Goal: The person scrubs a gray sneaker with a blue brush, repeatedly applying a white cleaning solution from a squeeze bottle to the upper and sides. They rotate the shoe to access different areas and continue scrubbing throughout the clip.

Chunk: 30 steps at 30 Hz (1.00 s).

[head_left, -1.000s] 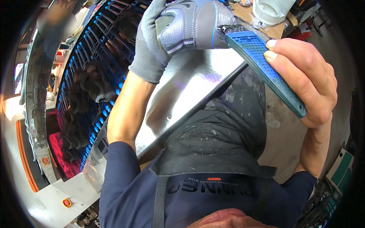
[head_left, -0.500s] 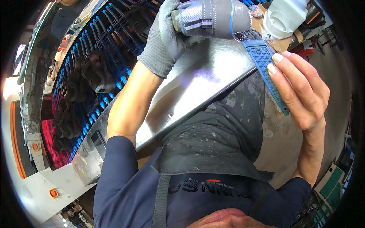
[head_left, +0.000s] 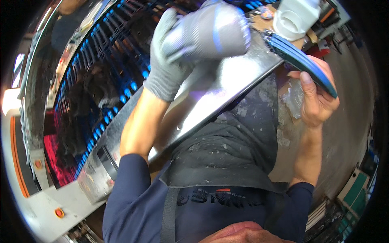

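Observation:
My left hand [head_left: 165,75], in a grey work glove, is closed round a grey shoe upper [head_left: 212,34] with a blue line near its rounded end. The upper is blurred by motion and sits above a shiny metal worktop [head_left: 194,113]. Bare fingers of my right hand [head_left: 318,91] pinch the handle of a blue brush [head_left: 304,62]. Its dark bristles point up and left, a short gap from the upper. Close beyond the brush stands a white plastic container [head_left: 293,22] with a round opening.
Left of the worktop runs a rack [head_left: 107,115] of blue-tipped rods carrying several dark shoe parts. A red push button [head_left: 59,213] sits on a pale panel at lower left. Cardboard [head_left: 259,24] lies by the container. A dark apron [head_left: 227,150] covers my front.
The brush has come away from the upper and turned from its flat face to its edge. My left hand has shifted the upper slightly left and down, apart from the bristles.

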Each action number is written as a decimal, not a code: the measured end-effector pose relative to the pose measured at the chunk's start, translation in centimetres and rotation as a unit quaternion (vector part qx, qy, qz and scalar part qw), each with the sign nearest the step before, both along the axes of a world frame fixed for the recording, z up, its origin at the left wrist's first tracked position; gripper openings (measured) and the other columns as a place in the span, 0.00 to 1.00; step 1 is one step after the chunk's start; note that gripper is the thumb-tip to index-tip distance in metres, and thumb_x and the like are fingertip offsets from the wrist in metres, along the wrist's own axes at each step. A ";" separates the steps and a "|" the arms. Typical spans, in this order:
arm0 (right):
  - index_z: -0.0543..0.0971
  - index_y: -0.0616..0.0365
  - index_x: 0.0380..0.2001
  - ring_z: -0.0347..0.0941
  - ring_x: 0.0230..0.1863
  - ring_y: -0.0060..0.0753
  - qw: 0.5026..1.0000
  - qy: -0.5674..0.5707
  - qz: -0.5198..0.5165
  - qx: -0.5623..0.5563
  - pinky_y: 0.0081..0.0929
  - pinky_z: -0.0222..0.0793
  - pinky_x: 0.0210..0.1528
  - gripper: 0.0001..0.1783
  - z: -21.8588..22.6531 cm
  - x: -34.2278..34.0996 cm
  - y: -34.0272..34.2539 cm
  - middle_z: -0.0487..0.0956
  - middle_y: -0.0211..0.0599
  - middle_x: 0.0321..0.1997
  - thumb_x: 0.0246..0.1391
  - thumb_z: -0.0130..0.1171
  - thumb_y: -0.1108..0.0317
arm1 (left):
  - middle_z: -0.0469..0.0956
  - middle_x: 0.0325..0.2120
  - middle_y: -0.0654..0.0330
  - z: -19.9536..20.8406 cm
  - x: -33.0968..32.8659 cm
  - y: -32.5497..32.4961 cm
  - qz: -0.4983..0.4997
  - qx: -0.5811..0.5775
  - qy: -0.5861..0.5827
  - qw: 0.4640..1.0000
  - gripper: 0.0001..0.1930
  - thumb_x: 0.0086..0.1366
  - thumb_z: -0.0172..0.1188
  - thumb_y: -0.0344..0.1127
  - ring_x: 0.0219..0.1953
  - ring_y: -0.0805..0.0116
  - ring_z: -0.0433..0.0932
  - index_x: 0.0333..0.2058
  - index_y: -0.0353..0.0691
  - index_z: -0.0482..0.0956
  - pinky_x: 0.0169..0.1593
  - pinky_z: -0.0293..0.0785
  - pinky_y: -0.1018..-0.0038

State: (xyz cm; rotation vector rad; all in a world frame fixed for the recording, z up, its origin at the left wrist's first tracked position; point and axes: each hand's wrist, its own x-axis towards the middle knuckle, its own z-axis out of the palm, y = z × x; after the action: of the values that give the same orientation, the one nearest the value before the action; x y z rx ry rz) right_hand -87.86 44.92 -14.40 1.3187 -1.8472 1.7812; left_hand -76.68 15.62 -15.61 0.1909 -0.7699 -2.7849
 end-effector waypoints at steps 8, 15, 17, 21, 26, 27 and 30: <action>0.85 0.68 0.42 0.86 0.36 0.28 0.874 -0.438 0.064 -0.201 0.26 0.83 0.36 0.11 -9.3 -4.5 -7.8 0.88 0.41 0.36 0.64 0.66 0.70 | 0.75 0.65 0.47 -4.6 2.3 2.2 -0.172 0.157 0.089 0.968 0.35 0.80 0.42 0.59 0.64 0.52 0.75 0.71 0.35 0.67 0.72 0.66 0.57; 0.85 0.69 0.46 0.87 0.38 0.42 0.973 0.149 -0.172 -0.030 0.33 0.83 0.42 0.15 -7.9 0.8 -7.1 0.86 0.51 0.42 0.55 0.69 0.75 | 0.78 0.60 0.49 -6.6 1.9 2.6 -0.149 0.157 0.070 0.974 0.32 0.80 0.46 0.57 0.59 0.55 0.78 0.67 0.36 0.70 0.65 0.70 0.60; 0.85 0.68 0.46 0.87 0.38 0.44 0.982 0.147 -0.112 -0.038 0.34 0.84 0.42 0.16 -7.2 5.0 -6.3 0.86 0.52 0.43 0.55 0.69 0.72 | 0.78 0.58 0.50 -6.5 1.9 2.3 -0.135 0.150 0.067 0.977 0.31 0.79 0.46 0.56 0.57 0.56 0.79 0.66 0.36 0.71 0.64 0.70 0.61; 0.84 0.69 0.48 0.86 0.37 0.40 0.996 -0.023 0.061 -0.068 0.31 0.84 0.40 0.14 -4.9 6.2 -4.6 0.86 0.50 0.42 0.60 0.65 0.75 | 0.80 0.56 0.52 -6.1 1.6 1.7 -0.097 0.125 0.060 0.986 0.29 0.79 0.48 0.55 0.54 0.58 0.80 0.64 0.36 0.73 0.60 0.72 0.63; 0.81 0.74 0.50 0.84 0.37 0.35 0.969 -0.133 0.177 -0.106 0.28 0.82 0.37 0.16 -0.1 2.8 -1.9 0.82 0.58 0.48 0.63 0.64 0.74 | 0.82 0.52 0.53 -5.1 -0.1 -0.4 -0.007 0.002 0.034 0.999 0.27 0.78 0.51 0.54 0.50 0.60 0.82 0.61 0.37 0.75 0.55 0.75 0.65; 0.81 0.73 0.50 0.84 0.36 0.35 0.984 -0.063 0.145 -0.085 0.29 0.83 0.38 0.16 1.0 2.2 -1.2 0.82 0.58 0.48 0.63 0.65 0.74 | 0.82 0.51 0.54 -4.8 -0.5 -1.3 0.008 -0.029 0.024 0.999 0.26 0.78 0.51 0.54 0.49 0.60 0.82 0.61 0.37 0.76 0.54 0.75 0.65; 0.82 0.69 0.51 0.86 0.42 0.43 0.991 0.126 0.037 -0.012 0.34 0.85 0.46 0.17 3.0 1.4 0.6 0.83 0.58 0.49 0.60 0.69 0.74 | 0.83 0.49 0.55 -3.2 -1.4 -2.8 -0.034 -0.072 0.011 0.997 0.25 0.78 0.53 0.53 0.47 0.61 0.83 0.59 0.38 0.77 0.52 0.77 0.67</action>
State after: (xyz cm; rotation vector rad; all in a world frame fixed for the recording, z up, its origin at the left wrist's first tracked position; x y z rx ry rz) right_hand -86.48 45.51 -11.45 1.5421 -1.6559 1.5800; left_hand -78.10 12.79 -18.79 0.1101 -0.9839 -2.7749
